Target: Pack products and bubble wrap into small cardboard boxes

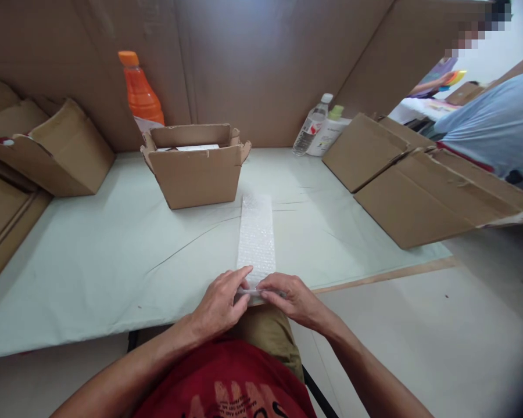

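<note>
Head view. A strip of bubble wrap lies flat on the cloth-covered desk, its near end at the front edge, directly before the person. This near end is partly hidden by the fingers; a narrow ridge shows between the two hands, but whether it is a fold or a separate piece cannot be told. The left hand and right hand pinch the near end from either side, thumbs toward the person, forefingers beyond; the exact contact of the fingertips is covered. The strip's long axis runs straight away from the person, toward the upright cardboard panel; its far end stops just to the right of the open carton, whose pale contents are mostly concealed by its front wall. The same carton hides the base of the orange bottle. A clear bottle partly overlaps a white bottle. Cartons at the left are cut off by the frame; a co-worker at right is likewise cropped.
</note>
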`<act>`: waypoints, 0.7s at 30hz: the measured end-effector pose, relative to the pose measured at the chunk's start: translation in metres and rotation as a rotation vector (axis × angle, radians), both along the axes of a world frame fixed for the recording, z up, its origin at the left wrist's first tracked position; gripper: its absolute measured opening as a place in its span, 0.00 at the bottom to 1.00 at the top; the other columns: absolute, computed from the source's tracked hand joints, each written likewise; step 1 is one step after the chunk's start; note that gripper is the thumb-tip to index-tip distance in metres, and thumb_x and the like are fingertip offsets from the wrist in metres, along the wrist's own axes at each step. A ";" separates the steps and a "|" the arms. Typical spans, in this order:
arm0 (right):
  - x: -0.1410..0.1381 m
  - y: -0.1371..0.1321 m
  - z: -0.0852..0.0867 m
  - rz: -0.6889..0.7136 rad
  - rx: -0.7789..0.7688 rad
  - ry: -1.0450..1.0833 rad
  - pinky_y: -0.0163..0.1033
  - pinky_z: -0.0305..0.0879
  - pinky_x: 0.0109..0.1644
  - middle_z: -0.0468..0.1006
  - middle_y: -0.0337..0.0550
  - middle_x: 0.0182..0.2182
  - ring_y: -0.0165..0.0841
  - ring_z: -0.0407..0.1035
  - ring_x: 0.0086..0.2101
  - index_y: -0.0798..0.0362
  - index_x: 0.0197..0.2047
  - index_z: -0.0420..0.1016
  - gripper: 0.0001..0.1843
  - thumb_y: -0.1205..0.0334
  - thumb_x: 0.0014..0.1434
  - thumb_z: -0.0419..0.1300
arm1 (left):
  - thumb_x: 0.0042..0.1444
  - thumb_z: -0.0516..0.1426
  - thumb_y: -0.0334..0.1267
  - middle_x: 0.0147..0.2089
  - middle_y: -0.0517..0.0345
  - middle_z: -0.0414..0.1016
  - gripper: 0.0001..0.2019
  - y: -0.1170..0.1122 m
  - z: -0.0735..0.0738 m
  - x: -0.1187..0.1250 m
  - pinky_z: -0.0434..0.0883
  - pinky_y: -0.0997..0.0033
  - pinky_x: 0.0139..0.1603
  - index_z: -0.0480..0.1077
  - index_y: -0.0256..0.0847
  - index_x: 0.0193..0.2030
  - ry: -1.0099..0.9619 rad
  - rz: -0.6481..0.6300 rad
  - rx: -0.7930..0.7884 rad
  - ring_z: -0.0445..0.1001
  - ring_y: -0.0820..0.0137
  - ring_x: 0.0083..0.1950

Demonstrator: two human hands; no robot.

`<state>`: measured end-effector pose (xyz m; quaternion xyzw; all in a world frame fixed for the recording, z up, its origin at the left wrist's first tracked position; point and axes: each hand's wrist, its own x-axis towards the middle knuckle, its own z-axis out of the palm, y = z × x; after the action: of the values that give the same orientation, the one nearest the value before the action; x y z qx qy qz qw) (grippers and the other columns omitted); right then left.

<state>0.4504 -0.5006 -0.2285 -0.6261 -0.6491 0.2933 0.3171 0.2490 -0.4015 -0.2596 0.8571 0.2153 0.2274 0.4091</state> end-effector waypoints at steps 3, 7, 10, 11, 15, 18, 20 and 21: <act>0.003 0.000 -0.004 -0.169 0.130 -0.061 0.41 0.75 0.47 0.84 0.43 0.41 0.36 0.79 0.40 0.48 0.46 0.79 0.09 0.62 0.64 0.58 | 0.58 0.55 0.31 0.40 0.55 0.80 0.26 0.008 -0.005 0.010 0.75 0.65 0.44 0.66 0.45 0.64 0.048 0.051 -0.066 0.77 0.66 0.39; 0.008 -0.003 -0.002 -0.351 0.440 -0.263 0.49 0.72 0.52 0.83 0.46 0.44 0.41 0.77 0.46 0.45 0.50 0.77 0.12 0.64 0.65 0.58 | 0.58 0.55 0.33 0.35 0.60 0.78 0.27 0.027 -0.001 0.022 0.72 0.70 0.37 0.65 0.46 0.65 0.100 0.106 -0.062 0.76 0.69 0.34; 0.006 -0.008 -0.003 -0.210 0.483 -0.355 0.48 0.70 0.48 0.83 0.44 0.42 0.40 0.77 0.44 0.43 0.51 0.76 0.15 0.68 0.63 0.59 | 0.57 0.55 0.32 0.33 0.62 0.77 0.28 0.036 -0.003 0.031 0.71 0.70 0.36 0.64 0.47 0.66 0.145 0.120 -0.002 0.75 0.69 0.31; 0.005 -0.010 -0.006 -0.158 0.460 -0.386 0.49 0.70 0.48 0.83 0.45 0.44 0.41 0.76 0.45 0.44 0.52 0.75 0.16 0.68 0.63 0.59 | 0.57 0.55 0.32 0.33 0.62 0.77 0.28 0.037 -0.005 0.034 0.72 0.70 0.36 0.64 0.48 0.66 0.160 0.124 0.026 0.75 0.69 0.32; 0.004 -0.009 -0.021 -0.052 0.370 -0.513 0.54 0.67 0.52 0.80 0.50 0.52 0.46 0.73 0.51 0.48 0.54 0.74 0.16 0.65 0.62 0.61 | 0.59 0.56 0.33 0.44 0.56 0.79 0.27 0.037 -0.006 0.037 0.75 0.67 0.44 0.63 0.47 0.66 0.136 0.158 0.117 0.79 0.65 0.44; 0.005 -0.003 -0.029 -0.081 0.380 -0.514 0.52 0.66 0.51 0.82 0.49 0.49 0.44 0.74 0.49 0.49 0.51 0.75 0.13 0.69 0.64 0.59 | 0.61 0.57 0.37 0.58 0.45 0.73 0.25 0.033 -0.001 0.030 0.74 0.58 0.56 0.64 0.44 0.65 0.016 0.166 0.197 0.74 0.58 0.58; 0.006 0.001 -0.030 -0.105 0.398 -0.463 0.49 0.67 0.49 0.83 0.47 0.45 0.41 0.75 0.45 0.49 0.50 0.76 0.13 0.71 0.65 0.57 | 0.61 0.59 0.38 0.62 0.43 0.70 0.25 0.029 0.004 0.022 0.71 0.53 0.61 0.64 0.45 0.65 -0.031 0.125 0.246 0.71 0.55 0.61; 0.006 0.002 -0.030 -0.110 0.405 -0.424 0.48 0.68 0.47 0.83 0.46 0.42 0.40 0.75 0.43 0.49 0.49 0.76 0.12 0.71 0.66 0.56 | 0.61 0.59 0.37 0.61 0.43 0.72 0.25 0.026 0.006 0.018 0.71 0.51 0.60 0.64 0.45 0.65 -0.034 0.090 0.260 0.72 0.55 0.60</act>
<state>0.4560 -0.4983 -0.2584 -0.6317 -0.7111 0.0029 0.3086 0.2668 -0.3758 -0.2538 0.8883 0.2153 0.2862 0.2874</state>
